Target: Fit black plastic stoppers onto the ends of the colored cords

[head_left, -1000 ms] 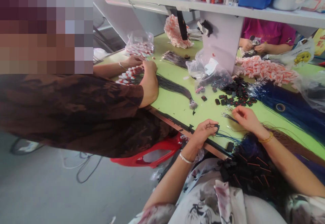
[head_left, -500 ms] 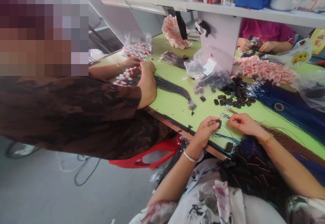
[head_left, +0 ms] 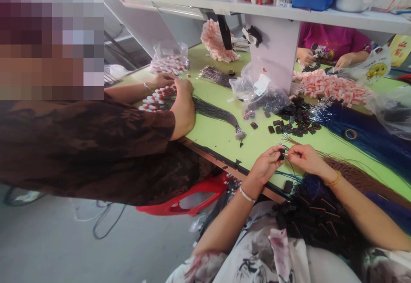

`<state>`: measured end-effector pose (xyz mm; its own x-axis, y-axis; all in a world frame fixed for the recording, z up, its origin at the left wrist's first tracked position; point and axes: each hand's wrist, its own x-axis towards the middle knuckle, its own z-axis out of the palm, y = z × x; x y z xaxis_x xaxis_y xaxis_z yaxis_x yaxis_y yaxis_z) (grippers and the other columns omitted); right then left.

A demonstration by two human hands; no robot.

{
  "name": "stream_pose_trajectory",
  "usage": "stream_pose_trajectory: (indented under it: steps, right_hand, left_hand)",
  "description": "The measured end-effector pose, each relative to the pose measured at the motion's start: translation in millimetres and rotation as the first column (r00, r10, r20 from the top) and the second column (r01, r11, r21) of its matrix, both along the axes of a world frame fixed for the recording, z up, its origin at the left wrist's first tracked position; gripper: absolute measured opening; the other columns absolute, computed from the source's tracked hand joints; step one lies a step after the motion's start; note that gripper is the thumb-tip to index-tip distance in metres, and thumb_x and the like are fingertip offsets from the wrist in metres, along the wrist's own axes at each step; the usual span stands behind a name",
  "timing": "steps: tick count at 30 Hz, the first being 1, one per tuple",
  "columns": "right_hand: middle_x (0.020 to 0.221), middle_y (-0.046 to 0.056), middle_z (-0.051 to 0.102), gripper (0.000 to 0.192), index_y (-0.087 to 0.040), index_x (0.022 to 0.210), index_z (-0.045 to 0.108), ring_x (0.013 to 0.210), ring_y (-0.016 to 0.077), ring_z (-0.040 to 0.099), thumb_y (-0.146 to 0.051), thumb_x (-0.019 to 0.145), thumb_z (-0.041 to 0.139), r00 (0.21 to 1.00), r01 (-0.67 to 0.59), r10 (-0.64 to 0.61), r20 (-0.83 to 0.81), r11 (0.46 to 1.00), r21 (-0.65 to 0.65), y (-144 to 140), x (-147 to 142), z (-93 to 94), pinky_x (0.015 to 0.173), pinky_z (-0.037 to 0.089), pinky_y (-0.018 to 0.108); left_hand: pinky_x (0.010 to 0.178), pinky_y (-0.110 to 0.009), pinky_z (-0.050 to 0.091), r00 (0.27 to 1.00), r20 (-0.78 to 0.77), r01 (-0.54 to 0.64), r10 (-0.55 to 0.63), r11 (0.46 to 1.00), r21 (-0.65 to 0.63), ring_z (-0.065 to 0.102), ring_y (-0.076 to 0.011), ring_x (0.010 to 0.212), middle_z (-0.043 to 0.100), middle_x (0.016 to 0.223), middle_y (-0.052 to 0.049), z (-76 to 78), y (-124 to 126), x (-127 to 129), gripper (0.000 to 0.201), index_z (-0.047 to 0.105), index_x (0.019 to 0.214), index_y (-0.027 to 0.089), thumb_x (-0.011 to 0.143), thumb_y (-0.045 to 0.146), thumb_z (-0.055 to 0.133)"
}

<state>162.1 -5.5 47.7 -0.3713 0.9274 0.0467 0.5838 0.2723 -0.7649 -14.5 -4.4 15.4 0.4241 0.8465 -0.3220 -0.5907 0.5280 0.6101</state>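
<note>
My left hand [head_left: 267, 163] pinches a small black plastic connector housing [head_left: 281, 154] above the table's front edge. Close on its right, my right hand [head_left: 303, 156] is closed on a thin wire with a silvery metal tip [head_left: 286, 155], which meets the housing's right side; how deep it sits I cannot tell. Blue wires [head_left: 289, 174] trail below my hands. Beyond them lies a heap of black housings [head_left: 297, 118], some with red inside. Brown wires [head_left: 349, 176] fan out beneath my right forearm, and dark housings with wires [head_left: 316, 214] lie in my lap.
A co-worker's hand [head_left: 183, 103] at the left handles red-and-white connectors [head_left: 157, 99]. Across the table, another person's hands [head_left: 306, 56] work near pink connectors [head_left: 334, 86]. Blue wires with a tape ring [head_left: 350, 134] lie right. A shelf [head_left: 272, 9] spans above; a red stool [head_left: 186, 199] stands below.
My hands have come together: the left moved right with the housing, and the right now holds a metal-tipped wire against it. The whole view has shifted slightly.
</note>
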Motion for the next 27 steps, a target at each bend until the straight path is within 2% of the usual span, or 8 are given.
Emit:
stream_pose_trajectory:
  steps: [5,13,19,23,27]
  right_hand:
    - [0.052,-0.004,0.046,0.016,-0.016,0.059,0.057,0.05,0.0085,0.037,-0.021,0.073,0.051,0.999,0.024,-0.025,0.046,0.999,0.023,-1.2,-1.7,0.3,0.05,0.024,0.021]
    - [0.05,-0.003,0.048,0.018,-0.016,0.056,0.055,0.048,0.0083,0.037,-0.023,0.072,0.052,0.994,0.061,-0.063,0.09,0.998,0.026,-2.2,-4.7,0.4,0.049,0.022,0.022]
    - [0.05,-0.003,0.048,0.02,-0.016,0.056,0.056,0.048,0.0081,0.035,-0.025,0.074,0.052,0.993,0.067,-0.069,0.096,0.997,0.028,-2.5,-6.5,-4.1,0.048,0.021,0.022]
    - [0.05,-0.004,0.045,0.024,-0.016,0.057,0.054,0.048,0.008,0.034,-0.027,0.078,0.052,0.989,0.028,-0.036,0.144,0.998,0.057,-1.5,-5.5,-4.7,0.049,0.021,0.022]
    - [0.054,-0.003,0.049,0.022,-0.016,0.063,0.056,0.05,0.0086,0.037,-0.022,0.082,0.046,0.985,-0.069,0.055,0.163,0.994,0.083,-0.7,-4.1,-1.8,0.051,0.024,0.021]
  left_hand:
    - [0.067,-0.022,0.043,1.0,0.007,0.006,-0.006,1.0,-0.015,0.053,-0.0094,0.07,0.06,0.08,-0.003,-3.7,0.0,1.4,0.022,0.067,0.09,0.012,0.068,0.013,0.072]
    - [0.066,-0.023,0.043,1.0,-0.001,0.007,-0.007,1.0,0.001,0.053,-0.0097,0.07,0.06,0.08,-0.003,-2.7,-1.3,1.3,0.025,0.067,0.089,0.013,0.066,0.015,0.074]
    - [0.069,-0.023,0.044,0.994,-0.102,-0.04,0.044,0.998,0.045,0.055,-0.009,0.069,0.06,0.075,-0.001,-4.0,-6.5,5.7,0.03,0.066,0.088,0.014,0.062,0.018,0.079]
    - [0.067,-0.023,0.043,0.977,-0.184,-0.096,0.11,0.992,0.084,0.056,-0.0092,0.068,0.062,0.075,-0.002,-4.3,-10.0,11.5,0.032,0.065,0.087,0.013,0.06,0.021,0.08]
    - [0.067,-0.023,0.043,0.975,-0.185,-0.12,0.127,0.992,0.046,0.057,-0.0092,0.067,0.063,0.074,-0.002,-3.3,-9.9,12.0,0.032,0.065,0.085,0.013,0.058,0.021,0.08]
